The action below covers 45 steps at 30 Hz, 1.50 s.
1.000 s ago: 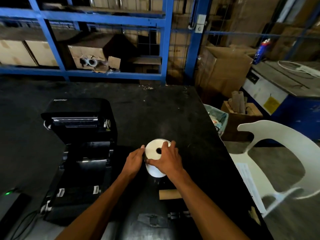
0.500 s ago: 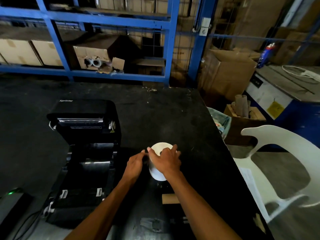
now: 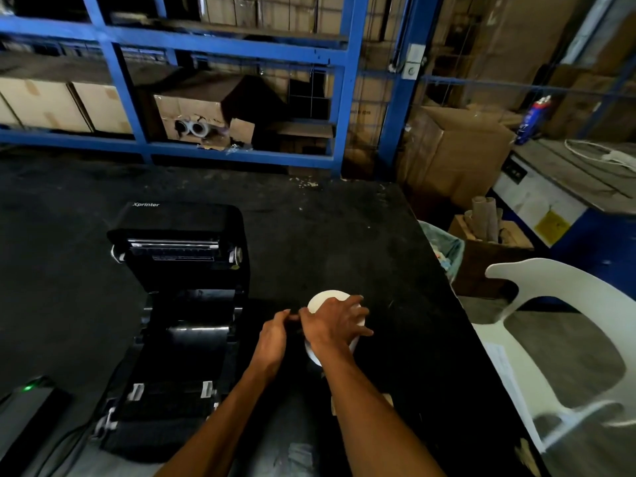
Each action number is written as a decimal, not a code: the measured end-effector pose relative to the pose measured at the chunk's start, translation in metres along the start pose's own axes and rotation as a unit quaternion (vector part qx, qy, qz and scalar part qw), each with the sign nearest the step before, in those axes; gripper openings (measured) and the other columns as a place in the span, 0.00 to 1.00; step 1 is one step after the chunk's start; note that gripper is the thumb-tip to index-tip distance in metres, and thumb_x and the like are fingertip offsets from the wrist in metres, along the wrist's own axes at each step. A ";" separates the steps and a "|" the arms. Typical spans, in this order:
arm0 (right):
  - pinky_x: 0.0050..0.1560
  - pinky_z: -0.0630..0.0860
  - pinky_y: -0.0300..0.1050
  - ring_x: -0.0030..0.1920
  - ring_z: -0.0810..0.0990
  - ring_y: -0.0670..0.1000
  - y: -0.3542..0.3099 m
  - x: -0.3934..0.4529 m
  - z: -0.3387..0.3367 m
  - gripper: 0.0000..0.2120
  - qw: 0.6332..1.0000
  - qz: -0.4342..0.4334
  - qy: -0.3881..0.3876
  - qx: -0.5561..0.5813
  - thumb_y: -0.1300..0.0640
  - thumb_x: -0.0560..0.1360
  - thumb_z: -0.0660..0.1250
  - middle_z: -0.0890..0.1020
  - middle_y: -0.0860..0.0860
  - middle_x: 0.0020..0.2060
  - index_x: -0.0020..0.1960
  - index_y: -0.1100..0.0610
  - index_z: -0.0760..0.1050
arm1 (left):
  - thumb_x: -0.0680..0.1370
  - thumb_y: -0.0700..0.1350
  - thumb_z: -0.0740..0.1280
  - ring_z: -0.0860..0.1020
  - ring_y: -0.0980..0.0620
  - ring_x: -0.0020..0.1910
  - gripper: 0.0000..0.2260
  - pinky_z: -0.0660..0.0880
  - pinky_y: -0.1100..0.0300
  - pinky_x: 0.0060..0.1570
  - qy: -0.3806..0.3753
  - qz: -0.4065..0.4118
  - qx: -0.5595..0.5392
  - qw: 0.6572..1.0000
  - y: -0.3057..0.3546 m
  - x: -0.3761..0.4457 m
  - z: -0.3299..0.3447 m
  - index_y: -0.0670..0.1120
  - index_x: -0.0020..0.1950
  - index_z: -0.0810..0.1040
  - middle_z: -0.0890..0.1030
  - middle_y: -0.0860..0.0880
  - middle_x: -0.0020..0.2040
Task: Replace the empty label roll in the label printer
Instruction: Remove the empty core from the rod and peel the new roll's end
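Label printer [image 3: 179, 304] stands open near the left edge of the desk [image 3: 344, 235], lid tipped back, roll bay dark and apparently bare — no roll seated that I can make out. Judgement: old roll is out, new one not yet in.

New label roll [image 3: 321, 301], white, stands on end on the desk just right of the printer, toward the near-right part of the top. Right hand [image 3: 335, 325] lies over it, fingers spread across the top face and curled down the side, holding it. Left hand [image 3: 273, 339] is at the roll's left flank, fingers bent in a pinch at the roll's edge; probably working the leading end free, but what it grips is too dark to tell.

A brown cardboard core [image 3: 387, 399] lies near the front edge, mostly hidden behind the right forearm — likely the spent one.

Left to do, as judged: free the label end, seat the roll in the bay, feed, close the lid.

Surroundings: small box with a green light [image 3: 29, 404] at the near-left corner, cable beside the printer; white plastic chair [image 3: 585, 339] off the right edge; waste bin [image 3: 444, 249] beyond that edge; blue racking [image 3: 354, 98] with cartons behind. Nothing lies between roll and bay.
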State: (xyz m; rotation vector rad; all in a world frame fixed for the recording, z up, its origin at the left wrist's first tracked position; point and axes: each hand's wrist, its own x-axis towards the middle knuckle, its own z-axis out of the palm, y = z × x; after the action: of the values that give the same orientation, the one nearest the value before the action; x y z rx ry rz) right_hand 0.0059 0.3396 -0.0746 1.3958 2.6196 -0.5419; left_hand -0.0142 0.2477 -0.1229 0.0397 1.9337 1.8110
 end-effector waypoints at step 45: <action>0.47 0.82 0.54 0.44 0.85 0.55 0.157 -0.068 -0.067 0.23 0.740 -0.019 -0.133 0.659 0.37 0.66 0.71 0.87 0.53 0.43 0.48 0.56 0.82 | 0.68 0.50 0.77 0.72 0.53 0.33 0.25 0.69 0.66 0.21 0.041 0.009 -0.042 0.998 0.076 -0.122 0.048 0.39 0.56 0.72 0.73 0.46 0.42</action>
State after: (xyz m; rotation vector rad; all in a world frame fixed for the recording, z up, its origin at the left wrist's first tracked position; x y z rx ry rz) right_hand 0.1774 0.3909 -0.0340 1.1877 1.8194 -2.6618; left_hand 0.0874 0.2595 -0.0112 -0.0470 1.9154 1.9315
